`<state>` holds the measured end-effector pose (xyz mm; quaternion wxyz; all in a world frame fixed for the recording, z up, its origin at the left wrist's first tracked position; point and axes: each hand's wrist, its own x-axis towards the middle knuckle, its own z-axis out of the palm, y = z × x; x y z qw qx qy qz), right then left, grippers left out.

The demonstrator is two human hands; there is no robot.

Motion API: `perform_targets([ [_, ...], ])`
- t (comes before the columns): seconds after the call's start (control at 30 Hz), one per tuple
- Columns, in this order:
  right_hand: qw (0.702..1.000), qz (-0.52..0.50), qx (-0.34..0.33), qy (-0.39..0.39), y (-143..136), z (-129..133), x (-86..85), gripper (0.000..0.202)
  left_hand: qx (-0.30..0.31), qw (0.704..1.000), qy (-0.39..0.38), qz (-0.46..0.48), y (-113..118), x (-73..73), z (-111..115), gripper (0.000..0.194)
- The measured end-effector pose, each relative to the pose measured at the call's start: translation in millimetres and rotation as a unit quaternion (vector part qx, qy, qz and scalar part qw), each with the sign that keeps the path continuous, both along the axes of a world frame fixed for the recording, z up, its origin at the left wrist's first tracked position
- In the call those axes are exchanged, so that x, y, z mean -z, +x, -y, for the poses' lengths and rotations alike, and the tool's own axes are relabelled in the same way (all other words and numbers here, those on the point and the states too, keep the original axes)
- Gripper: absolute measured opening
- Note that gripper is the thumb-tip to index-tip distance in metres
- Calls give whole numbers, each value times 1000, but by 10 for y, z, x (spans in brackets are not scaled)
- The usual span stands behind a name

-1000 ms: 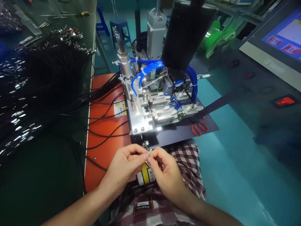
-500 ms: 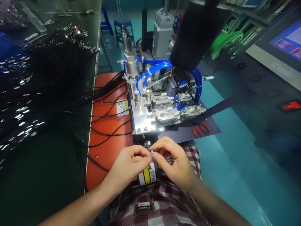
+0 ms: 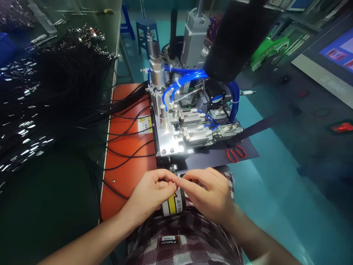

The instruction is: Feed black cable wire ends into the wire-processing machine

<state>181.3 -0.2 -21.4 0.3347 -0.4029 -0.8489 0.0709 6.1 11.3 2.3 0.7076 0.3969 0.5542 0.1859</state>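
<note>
My left hand (image 3: 156, 188) is closed, thumb against forefinger, over the front end of the machine. My right hand (image 3: 208, 189) meets it fingertip to fingertip, its fingers bent together in a pinch. Whatever lies between the fingertips is tiny and mostly hidden. Just beyond them a small metal fitting (image 3: 174, 168) shows at the machine's front. Under the hands is a rounded part with a white label (image 3: 173, 204) bearing a yellow arrow. The silver machine (image 3: 193, 129) with blue air tubes (image 3: 190, 78) stands directly ahead.
An orange-red base plate (image 3: 129, 147) carries several black cables (image 3: 124, 156) on the left. A heap of black cables (image 3: 68, 77) with shiny ends covers the dark table. Red-handled scissors (image 3: 236, 152) lie at right. A black cylinder (image 3: 234, 40) hangs overhead; a screen (image 3: 336, 51) stands right.
My right hand has turned, its fingers now drawn closer together and covering the small shiny piece seen before at the fingertips. My left hand is almost still. The view has shifted slightly.
</note>
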Motion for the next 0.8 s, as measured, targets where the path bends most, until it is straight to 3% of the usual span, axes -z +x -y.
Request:
perform_targets([
  [0.07, 1000, -25, 9, -5, -10, 14, 43, 18, -1, 1000, -3, 9, 4, -20, -1, 18],
  [0.17, 994, -74, 36, -74, -40, 41, 92, 7, -11, 1000, -7, 25, 12, -53, -1, 18],
  [0.33, 961, -155, 53, -222, -83, 63, 63, 9, -23, 999, -9, 38, 18, -45, 5, 14],
  [0.43, 948, -169, 49, -265, -87, 61, 22, 11, -19, 999, -8, 34, 12, -14, 11, 14],
  [0.63, 967, -93, 40, -234, -50, 58, -13, 12, 1, 1000, 16, 18, 4, 19, 14, 13],
  [0.8, 984, 122, -30, -128, -3, 1, -234, 16, 53, 992, 114, -14, 12, 12, 49, 7],
])
